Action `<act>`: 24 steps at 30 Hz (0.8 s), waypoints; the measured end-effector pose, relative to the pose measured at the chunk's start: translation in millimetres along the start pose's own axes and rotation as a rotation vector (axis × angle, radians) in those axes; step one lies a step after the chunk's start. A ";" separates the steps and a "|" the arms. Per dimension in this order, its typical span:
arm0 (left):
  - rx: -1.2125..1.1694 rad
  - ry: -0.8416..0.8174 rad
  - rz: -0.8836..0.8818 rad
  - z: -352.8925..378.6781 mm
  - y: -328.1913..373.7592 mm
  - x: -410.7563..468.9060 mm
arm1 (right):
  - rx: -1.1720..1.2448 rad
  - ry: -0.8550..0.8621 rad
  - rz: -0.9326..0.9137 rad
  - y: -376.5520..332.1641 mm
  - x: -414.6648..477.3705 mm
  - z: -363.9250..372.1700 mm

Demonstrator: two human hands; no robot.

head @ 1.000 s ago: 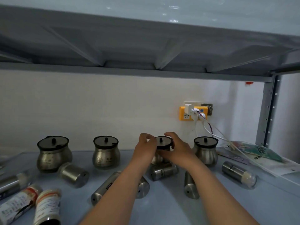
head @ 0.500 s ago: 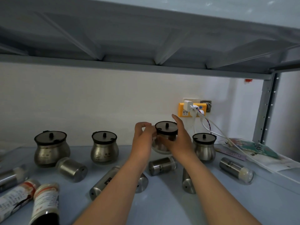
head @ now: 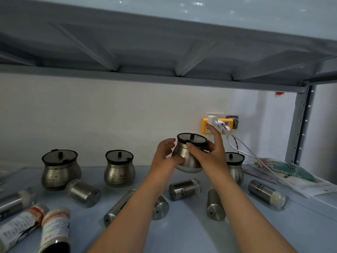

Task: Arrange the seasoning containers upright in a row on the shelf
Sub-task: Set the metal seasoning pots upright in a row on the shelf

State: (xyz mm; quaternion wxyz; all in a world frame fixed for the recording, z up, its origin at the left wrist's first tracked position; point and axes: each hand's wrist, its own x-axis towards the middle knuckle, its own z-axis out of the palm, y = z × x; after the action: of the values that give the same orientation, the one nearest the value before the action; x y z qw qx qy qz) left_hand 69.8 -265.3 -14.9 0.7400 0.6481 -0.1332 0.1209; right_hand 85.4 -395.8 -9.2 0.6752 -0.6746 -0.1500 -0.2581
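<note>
While holding the steel pot (head: 186, 156) up clear of the shelf (head: 182, 234), grips it with the right hand (head: 209, 156): thumb across the front just under the black lid (head: 192, 138), other fingers round the back, forefinger pointing straight up. Props the lower left side with the left hand (head: 166, 154), touching near the thumb, fingers loosely bent, just off the neck and curled round nothing. Carries the pot tilted, not level.

Behind, upright near the wall, three more pots: far left (head: 60, 168), left of centre (head: 119, 167), and one partly hidden by the right wrist (head: 236, 167). In front of those, lying on their sides, steel shakers (head: 83, 192): another below the held pot (head: 184, 189), another beside the right forearm (head: 215, 207), another further right (head: 266, 196). At the bottom left, two labelled bottles (head: 54, 227) lying down. At the right edge, flat paper packets (head: 286, 170). On the wall above, a yellow socket (head: 205, 128) with white plugs, cables (head: 244, 148) trailing down to the packets. Overhead, the grey underside of an upper shelf (head: 164, 42).
</note>
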 end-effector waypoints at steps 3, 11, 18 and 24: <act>0.035 -0.109 -0.022 -2.8 2.8 -2.1 | 0.082 -0.002 0.009 -4.0 -1.0 -0.6; 0.152 -0.235 -0.027 -3.8 -0.6 -2.0 | 0.173 -0.064 0.043 -6.8 2.5 -5.2; 0.172 -0.041 0.154 4.0 -0.8 -8.0 | 0.103 -0.085 0.093 -10.0 3.6 -3.7; 0.258 0.156 0.286 4.9 -10.8 0.8 | -0.195 -0.261 0.165 -2.8 -2.5 6.9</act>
State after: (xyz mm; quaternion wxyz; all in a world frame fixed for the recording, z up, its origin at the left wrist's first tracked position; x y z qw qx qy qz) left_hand 74.1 -271.6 -24.0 0.6343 0.7007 -0.1495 0.2904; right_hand 82.8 -388.5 -8.0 0.6002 -0.7746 -0.1546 -0.1256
